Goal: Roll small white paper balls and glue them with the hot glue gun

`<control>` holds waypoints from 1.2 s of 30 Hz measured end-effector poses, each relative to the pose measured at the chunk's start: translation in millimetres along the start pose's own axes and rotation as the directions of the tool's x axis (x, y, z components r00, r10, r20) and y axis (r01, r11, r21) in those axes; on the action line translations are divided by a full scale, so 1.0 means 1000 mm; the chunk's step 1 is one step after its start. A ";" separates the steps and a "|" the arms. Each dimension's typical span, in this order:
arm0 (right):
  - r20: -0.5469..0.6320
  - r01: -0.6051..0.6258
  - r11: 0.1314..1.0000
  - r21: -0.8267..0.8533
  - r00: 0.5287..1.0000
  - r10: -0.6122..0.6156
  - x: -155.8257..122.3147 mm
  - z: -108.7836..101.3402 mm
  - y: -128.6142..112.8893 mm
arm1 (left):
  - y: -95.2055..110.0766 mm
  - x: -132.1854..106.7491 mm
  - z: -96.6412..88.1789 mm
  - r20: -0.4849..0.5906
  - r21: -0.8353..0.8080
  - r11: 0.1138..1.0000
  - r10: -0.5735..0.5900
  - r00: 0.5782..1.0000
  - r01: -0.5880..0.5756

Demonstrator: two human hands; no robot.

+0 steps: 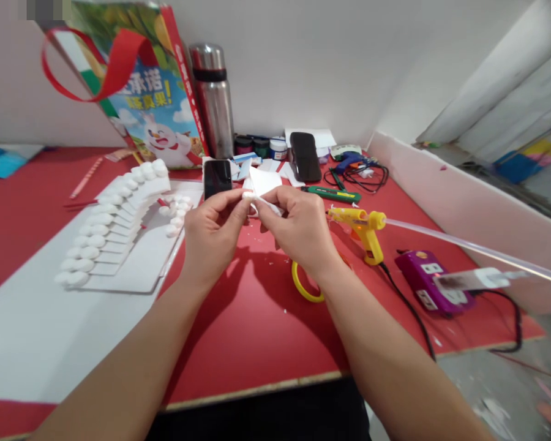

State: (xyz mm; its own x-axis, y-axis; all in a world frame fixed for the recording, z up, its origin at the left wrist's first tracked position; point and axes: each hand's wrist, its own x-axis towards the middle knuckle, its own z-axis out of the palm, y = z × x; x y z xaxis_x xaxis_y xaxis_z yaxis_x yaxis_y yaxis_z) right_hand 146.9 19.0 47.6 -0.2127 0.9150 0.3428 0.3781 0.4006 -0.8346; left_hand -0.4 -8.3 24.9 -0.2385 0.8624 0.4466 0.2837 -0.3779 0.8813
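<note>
Over the middle of the red table, my left hand [215,229] and my right hand [298,223] meet fingertip to fingertip. Between them they pinch a small soft white piece [270,209], perhaps tissue or paper; the fingers hide much of it. Left of my hands is a white stepped, curved model [123,226] edged with rows of rounded white lumps. Smaller white lumps [180,211] lie along its inner side. To the right of my right hand, a yellow glue gun [365,233] has a long clear glue stick [463,245] coming from its back.
A purple power strip [434,282] and cables lie at the right. Yellow-handled scissors [303,288] are partly under my right wrist. Behind stand a phone [217,177], a green utility knife [333,195], a dark case [305,156], a steel flask [214,104] and a printed gift bag [151,104].
</note>
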 end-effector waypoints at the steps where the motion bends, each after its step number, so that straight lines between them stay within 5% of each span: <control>1: -0.035 0.026 0.998 -0.049 0.999 -0.028 -0.001 0.002 -0.001 | 0.001 -0.001 0.001 -0.011 0.030 0.999 0.034 0.999 -0.034; 6: -0.038 0.074 0.991 -0.112 0.996 -0.079 -0.006 0.007 -0.003 | 0.000 -0.006 0.001 -0.018 0.226 0.953 0.212 0.977 -0.202; 10: 0.013 0.094 0.992 -0.088 0.996 -0.093 -0.005 0.002 -0.003 | 0.000 -0.006 0.000 0.008 0.207 0.957 0.208 0.978 -0.205; 14: 0.066 0.116 0.991 -0.070 0.992 -0.111 -0.001 -0.010 -0.002 | 0.000 -0.001 -0.004 0.015 0.049 0.998 0.048 0.999 -0.049; 17: 0.132 0.114 0.994 -0.005 0.985 -0.112 0.003 -0.017 -0.001 | -0.002 0.006 -0.009 0.116 -0.133 0.984 -0.103 0.988 0.118; 22: 0.171 0.062 0.997 0.054 0.983 -0.070 0.004 -0.017 0.002 | -0.003 0.013 -0.014 0.258 -0.241 0.947 -0.146 0.955 0.210; 27: 0.257 -0.171 0.934 0.313 0.962 0.090 0.007 -0.015 0.002 | -0.001 0.013 -0.012 0.271 -0.171 0.966 -0.144 0.952 0.195; 32: 0.484 -0.565 0.635 0.526 0.813 0.323 0.016 -0.020 0.003 | -0.003 0.014 -0.013 0.210 -0.122 0.976 -0.152 0.966 0.181; 34: 0.498 -0.595 0.605 0.529 0.795 0.346 0.018 -0.021 0.003 | -0.002 0.015 -0.013 0.211 -0.116 0.975 -0.164 0.964 0.191; 36: 0.443 -0.541 0.659 0.523 0.833 0.332 0.018 -0.021 0.003 | 0.000 0.015 -0.012 0.207 -0.118 0.969 -0.190 0.960 0.218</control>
State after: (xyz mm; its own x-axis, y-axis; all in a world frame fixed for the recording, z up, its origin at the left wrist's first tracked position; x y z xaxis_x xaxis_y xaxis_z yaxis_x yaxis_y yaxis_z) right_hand 162.9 37.3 60.2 -0.4506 0.8738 -0.1828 -0.1073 -0.2563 -0.9606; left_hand -15.4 0.4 33.9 -0.0906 0.9692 0.2289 0.1135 -0.2183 0.9693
